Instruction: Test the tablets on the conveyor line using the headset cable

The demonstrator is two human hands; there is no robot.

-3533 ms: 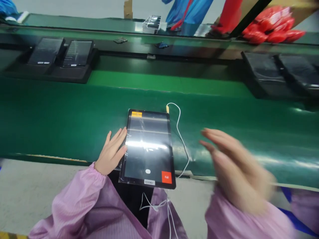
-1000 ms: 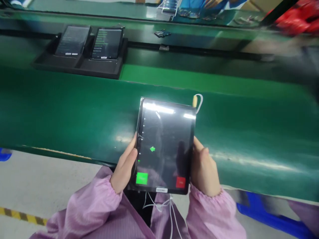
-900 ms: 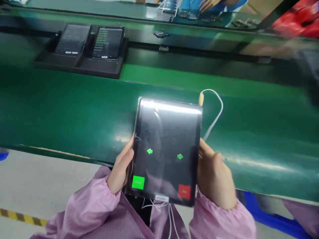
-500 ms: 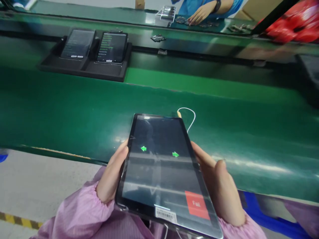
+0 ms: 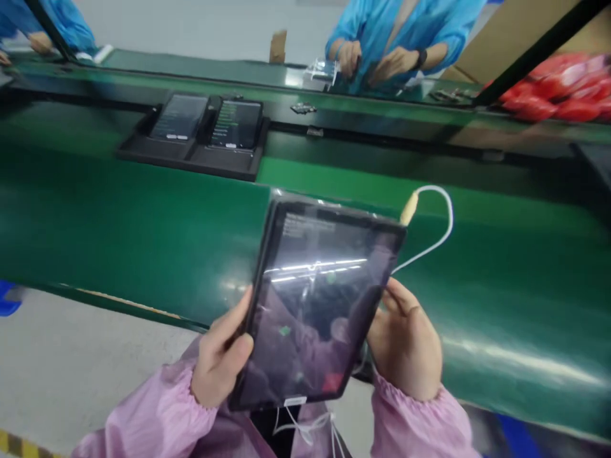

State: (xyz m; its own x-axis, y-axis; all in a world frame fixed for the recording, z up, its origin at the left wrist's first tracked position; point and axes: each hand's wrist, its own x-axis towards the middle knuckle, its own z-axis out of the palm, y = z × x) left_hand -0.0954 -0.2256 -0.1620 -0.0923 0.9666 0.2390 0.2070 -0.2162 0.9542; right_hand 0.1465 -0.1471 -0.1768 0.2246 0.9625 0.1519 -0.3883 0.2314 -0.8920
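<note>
A black tablet (image 5: 315, 312) is held up tilted in front of me, its glossy screen showing small green marks, a red patch and reflected lights. My left hand (image 5: 224, 350) grips its left edge, thumb on the front. At the right edge, my right hand (image 5: 408, 340) is closed against the tablet, with some fingers hidden behind it. A yellow plug (image 5: 409, 208) sits at the upper right corner, and its white cable (image 5: 449, 216) loops back behind the tablet. A white label (image 5: 294, 401) is on the bottom edge.
A black tray (image 5: 186, 159) on the green bench (image 5: 143, 229) carries two more devices, a left one (image 5: 180, 116) and a right one (image 5: 237, 124). Across the bench, a person in blue (image 5: 405, 38) handles small parts. Red bundles (image 5: 554, 89) lie at the far right.
The tablet has been raised and tilted more upright, its top turned to the right. Both hands moved with it. The plug and cable loop rose to the right, and the camera view shifted.
</note>
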